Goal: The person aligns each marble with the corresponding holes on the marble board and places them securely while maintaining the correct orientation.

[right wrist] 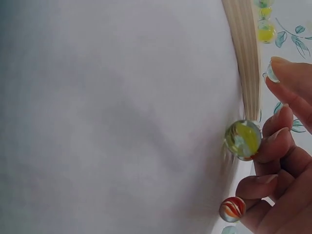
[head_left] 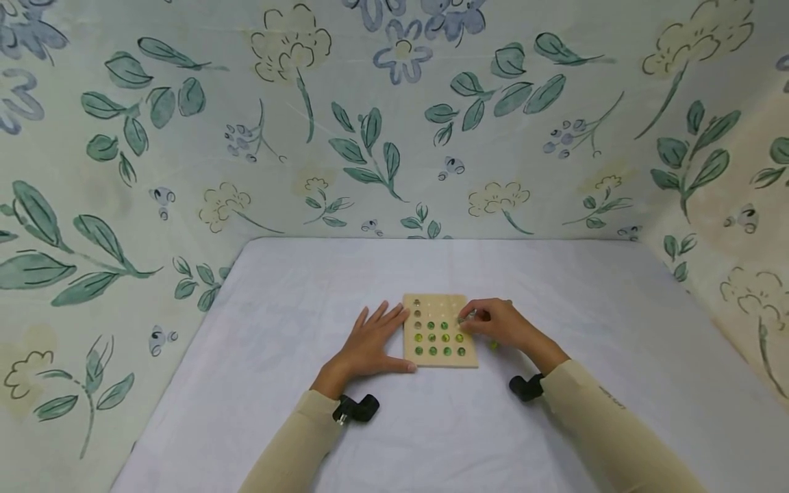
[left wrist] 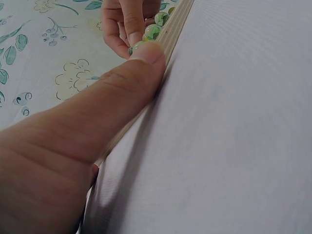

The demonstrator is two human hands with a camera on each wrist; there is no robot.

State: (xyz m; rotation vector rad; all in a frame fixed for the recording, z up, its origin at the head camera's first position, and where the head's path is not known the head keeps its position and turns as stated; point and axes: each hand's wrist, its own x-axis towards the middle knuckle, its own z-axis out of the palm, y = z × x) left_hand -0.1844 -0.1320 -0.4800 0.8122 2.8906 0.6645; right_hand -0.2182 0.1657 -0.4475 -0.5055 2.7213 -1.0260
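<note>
A square wooden board (head_left: 471,357) with rows of round hollows lies on the white-covered table. Green and clear marbles (head_left: 433,337) sit in its near rows and down its left column; several hollows toward the far right hold none. My left hand (head_left: 368,346) rests at the board's left side, fingers spread, thumb along the near left corner. Over the right edge, my right hand (head_left: 502,323) pinches a clear marble (right wrist: 273,72) between thumb and forefinger. Near its other fingers are a yellow-green marble (right wrist: 243,140) and a red-and-white striped marble (right wrist: 232,208).
White cloth (head_left: 296,287) covers the table around the board. Floral fabric (head_left: 370,137) hangs at the back and sides. A pale marble (right wrist: 229,230) shows partly at the bottom of the right wrist view. Each wrist carries a small black camera (head_left: 527,387).
</note>
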